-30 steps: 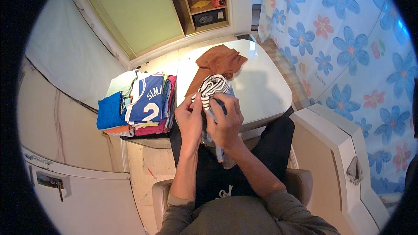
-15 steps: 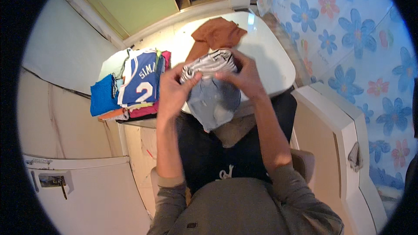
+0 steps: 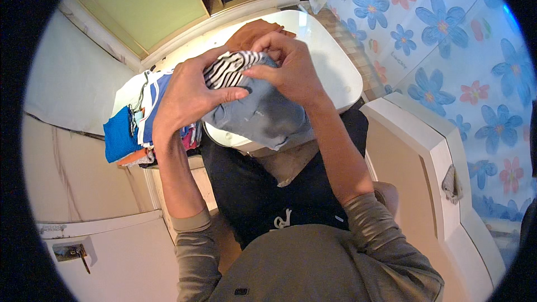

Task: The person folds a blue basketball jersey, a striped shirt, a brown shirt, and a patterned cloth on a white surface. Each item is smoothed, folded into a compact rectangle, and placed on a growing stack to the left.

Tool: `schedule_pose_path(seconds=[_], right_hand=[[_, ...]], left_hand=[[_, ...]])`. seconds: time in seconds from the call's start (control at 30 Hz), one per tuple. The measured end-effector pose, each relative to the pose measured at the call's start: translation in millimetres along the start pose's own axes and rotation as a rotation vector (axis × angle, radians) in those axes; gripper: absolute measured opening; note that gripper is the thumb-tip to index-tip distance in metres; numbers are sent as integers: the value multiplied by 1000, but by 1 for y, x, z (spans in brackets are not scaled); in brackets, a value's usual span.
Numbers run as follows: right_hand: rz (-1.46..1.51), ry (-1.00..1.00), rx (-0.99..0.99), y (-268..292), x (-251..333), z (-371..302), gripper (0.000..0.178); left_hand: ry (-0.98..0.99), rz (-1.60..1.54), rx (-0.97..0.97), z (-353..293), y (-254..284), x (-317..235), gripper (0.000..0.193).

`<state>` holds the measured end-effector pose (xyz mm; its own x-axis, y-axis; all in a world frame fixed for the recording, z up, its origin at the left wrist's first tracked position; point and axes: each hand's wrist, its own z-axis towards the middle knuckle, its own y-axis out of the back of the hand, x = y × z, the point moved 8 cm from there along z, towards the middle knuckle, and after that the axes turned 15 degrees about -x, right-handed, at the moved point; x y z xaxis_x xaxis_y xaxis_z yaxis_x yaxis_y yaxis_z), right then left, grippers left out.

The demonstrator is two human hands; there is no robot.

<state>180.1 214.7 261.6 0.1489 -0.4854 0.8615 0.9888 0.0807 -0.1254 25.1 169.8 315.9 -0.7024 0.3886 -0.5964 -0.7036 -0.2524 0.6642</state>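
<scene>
A black-and-white striped cloth (image 3: 226, 71) is bunched up between my two hands over the near part of the white table. My left hand (image 3: 187, 90) grips its left side, thumb stretched across the front and fingers hidden behind. On the other side my right hand (image 3: 292, 72) pinches the upper edge where the stripes meet a blue-grey cloth (image 3: 257, 113). This blue-grey cloth hangs below the stripes toward my lap. Whether the two are one garment I cannot tell. Just beyond my hands lies a rust-brown garment (image 3: 253, 31), partly covered by them.
The glossy white table (image 3: 333, 59) has rounded corners. At its left stands a pile of folded clothes, with a bright blue piece (image 3: 121, 137) and a blue-and-white jersey (image 3: 147, 122). A white cabinet (image 3: 417, 134) and a flowered curtain (image 3: 433, 50) are on the right.
The striped bundle has moved left and turned more upright. My left hand has shifted left, now covering part of the clothes pile. My right hand has moved to the upper edge of the cloth.
</scene>
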Motion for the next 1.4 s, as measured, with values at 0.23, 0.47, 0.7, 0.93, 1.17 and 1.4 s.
schedule_pose_path(seconds=[0.23,0.47,0.7,0.93,1.17,1.4], right_hand=[[-82,-77,177,9,-21,-28,37],[-491,-270,352,52,-129,-77,32],[-92,-452,32,88,-140,-89,22],[147,-439,-280,131,-157,-80,21],[-630,-214,-412,233,-98,-23,20],[-1056,128,-52,204,-93,75,25]], left_hand=[[-38,61,83,-7,-9,7,43],[-16,-7,47,-8,1,15,33],[197,-129,-2,-16,18,48,33],[361,-304,-145,-23,6,73,30],[526,-545,-244,-52,-81,56,33],[930,-1136,-349,-102,-205,112,23]])
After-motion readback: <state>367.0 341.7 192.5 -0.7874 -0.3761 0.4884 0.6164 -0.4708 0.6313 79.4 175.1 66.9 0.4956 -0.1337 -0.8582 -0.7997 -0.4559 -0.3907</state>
